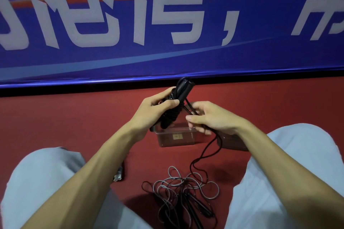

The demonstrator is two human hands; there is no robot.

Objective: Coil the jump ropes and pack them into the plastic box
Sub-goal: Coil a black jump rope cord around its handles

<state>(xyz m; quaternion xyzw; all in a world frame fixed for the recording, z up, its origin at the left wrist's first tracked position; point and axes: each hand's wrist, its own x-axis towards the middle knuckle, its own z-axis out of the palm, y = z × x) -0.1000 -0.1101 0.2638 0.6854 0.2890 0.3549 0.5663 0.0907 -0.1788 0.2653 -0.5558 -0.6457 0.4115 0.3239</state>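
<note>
1. The black jump rope [174, 109] is held up in the air near the middle of the view. Much of its cord is wound round and round the handle [183, 87], which points up toward 1 o'clock.
2. The left hand [156, 108] has its fingers and thumb curled tight round this bundle, likely so the loops cannot slip off.
3. The right hand [210, 117], at 3 o'clock from the bundle, pinches the loose cord [202, 152] between thumb and fingers. I think this keeps it tight for the next loop.
4. That cord hangs down toward 6 o'clock into a messy pile [182, 191] on the red floor [74, 117], mixed with a grey rope [210, 189].
5. The clear plastic box [176, 138] sits with no lid on, just under the hands, handy for dropping the bundle in.
6. A blue banner [167, 57] fills 12 o'clock.
</note>
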